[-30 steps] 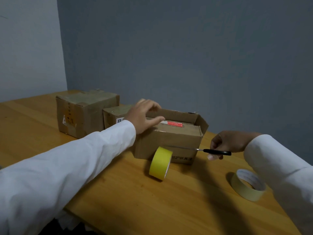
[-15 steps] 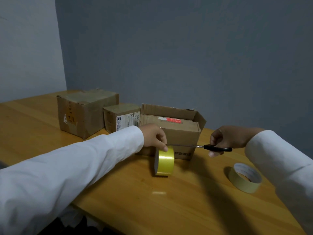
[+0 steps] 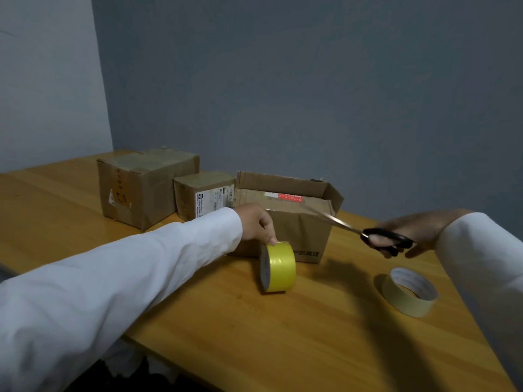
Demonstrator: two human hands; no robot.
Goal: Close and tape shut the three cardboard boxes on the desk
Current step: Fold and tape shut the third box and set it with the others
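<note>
On the wooden desk [image 3: 198, 321], seen from the head camera, three brown cardboard boxes stand in a row near the grey wall. The large closed box [image 3: 141, 188] is at the left, the small closed box [image 3: 202, 193] with a white label is just beside it, and the third box [image 3: 285, 219], at the right, has its back and side flaps standing up. The left hand [image 3: 256, 223] pinches the top of the yellow tape roll [image 3: 278, 267], which stands on its edge in front of the third box. The right hand [image 3: 410, 230] has its grip closed around the black-handled scissors [image 3: 365, 232], blades pointing toward that box. A pale flat tape roll [image 3: 409, 292] lies near the right sleeve.
</note>
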